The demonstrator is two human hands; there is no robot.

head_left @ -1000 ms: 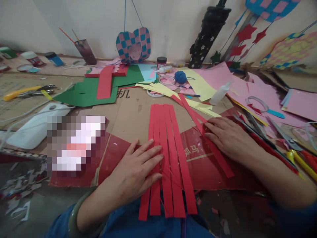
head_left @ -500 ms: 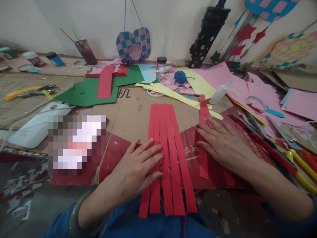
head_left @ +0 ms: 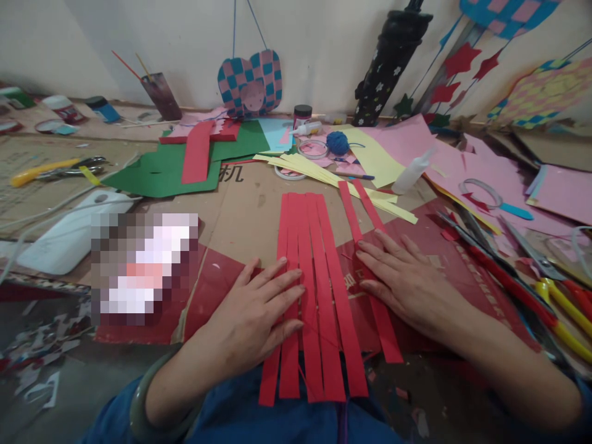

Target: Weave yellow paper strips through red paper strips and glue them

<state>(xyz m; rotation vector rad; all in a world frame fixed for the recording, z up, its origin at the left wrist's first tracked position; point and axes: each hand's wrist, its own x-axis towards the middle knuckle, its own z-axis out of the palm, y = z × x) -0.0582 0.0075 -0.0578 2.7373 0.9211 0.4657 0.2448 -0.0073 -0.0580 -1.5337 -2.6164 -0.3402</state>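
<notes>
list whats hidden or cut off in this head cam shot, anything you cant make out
Head view:
Blurred: the pixelated object beside the left hand cannot be identified.
Hidden: the left hand covers part of the red paper strips.
Hidden: the right hand covers the middle of the loose red strip.
Cut off: the right edge crops the yellow-handled scissors.
Cut off: the top edge crops the checked paper weaving.
</notes>
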